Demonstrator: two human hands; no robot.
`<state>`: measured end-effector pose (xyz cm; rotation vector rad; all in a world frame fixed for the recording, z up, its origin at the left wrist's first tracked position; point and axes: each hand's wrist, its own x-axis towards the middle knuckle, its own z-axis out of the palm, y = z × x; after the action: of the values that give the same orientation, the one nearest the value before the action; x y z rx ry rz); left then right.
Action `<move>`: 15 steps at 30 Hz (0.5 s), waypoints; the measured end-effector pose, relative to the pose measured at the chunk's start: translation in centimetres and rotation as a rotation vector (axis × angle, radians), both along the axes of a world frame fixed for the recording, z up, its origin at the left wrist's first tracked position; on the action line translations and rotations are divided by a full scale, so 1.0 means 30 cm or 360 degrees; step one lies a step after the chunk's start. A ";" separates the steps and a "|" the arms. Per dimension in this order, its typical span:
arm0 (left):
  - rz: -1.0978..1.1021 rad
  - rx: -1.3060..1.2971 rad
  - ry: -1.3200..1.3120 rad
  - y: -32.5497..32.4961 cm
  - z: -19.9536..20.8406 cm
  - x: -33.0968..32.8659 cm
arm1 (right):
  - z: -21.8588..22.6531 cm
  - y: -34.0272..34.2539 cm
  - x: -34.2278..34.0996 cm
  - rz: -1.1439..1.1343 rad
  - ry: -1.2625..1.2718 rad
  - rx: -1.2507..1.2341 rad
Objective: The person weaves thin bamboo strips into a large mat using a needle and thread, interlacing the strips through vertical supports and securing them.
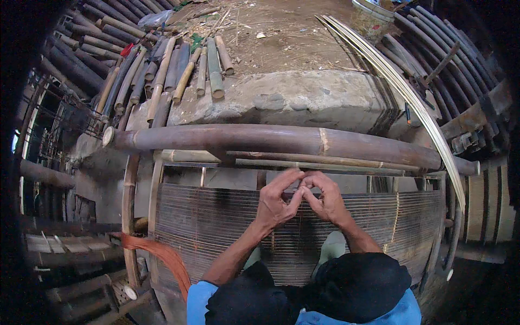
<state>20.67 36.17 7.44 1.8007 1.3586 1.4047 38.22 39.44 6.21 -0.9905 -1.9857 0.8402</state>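
Observation:
Both hands meet fingertip to fingertip near the middle, over the upper edge of a panel of thin bamboo slats [211,227]. My left hand [275,201] is closed in a pinch, with thumb and fingers brought together. Facing it, my right hand [327,200] pinches in the same way. Whatever lies between the fingertips is too small to make out. Just beyond the hands, a thick dark bamboo pole [238,137] runs across the frame. My knees and light-coloured footwear show below the hands, over the slats.
Long pale split-bamboo strips [398,89] lean across the pole's right end. A reddish-brown fibre bundle [161,251] hangs at the left upright. Cut bamboo lengths [214,76] lie beyond a rough concrete ledge [281,97]. A white bucket [374,19] and dark poles [449,54] stand far right.

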 end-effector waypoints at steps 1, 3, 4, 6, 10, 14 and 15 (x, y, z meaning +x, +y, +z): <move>0.0012 -0.0009 0.0005 -0.012 0.004 -0.006 | -0.009 -0.006 0.000 0.0012 0.0005 -0.0009; 0.0012 -0.0594 -0.0364 -0.025 0.018 -0.010 | -0.011 -0.013 0.011 -0.0082 0.0190 -0.0635; 0.0011 -0.0888 -0.0548 -0.029 0.020 -0.013 | -0.004 -0.009 0.013 -0.0079 0.0191 -0.0635; -0.0041 -0.0926 -0.0568 -0.030 -0.010 -0.025 | 0.019 -0.005 0.018 -0.0025 0.0097 -0.0722; -0.0036 -0.0836 -0.0509 -0.020 -0.010 -0.009 | -0.020 0.003 0.044 0.0017 0.0204 -0.0830; 0.0046 -0.0916 -0.0612 -0.019 -0.036 -0.015 | -0.028 0.013 0.047 0.0188 0.0752 -0.1510; 0.0072 -0.0958 -0.0685 -0.013 -0.036 -0.014 | -0.031 0.015 0.054 0.0211 0.0968 -0.1715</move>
<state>20.26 35.79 6.37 1.0202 1.3911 1.1462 39.85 39.89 5.27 -0.9567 -1.0087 2.0915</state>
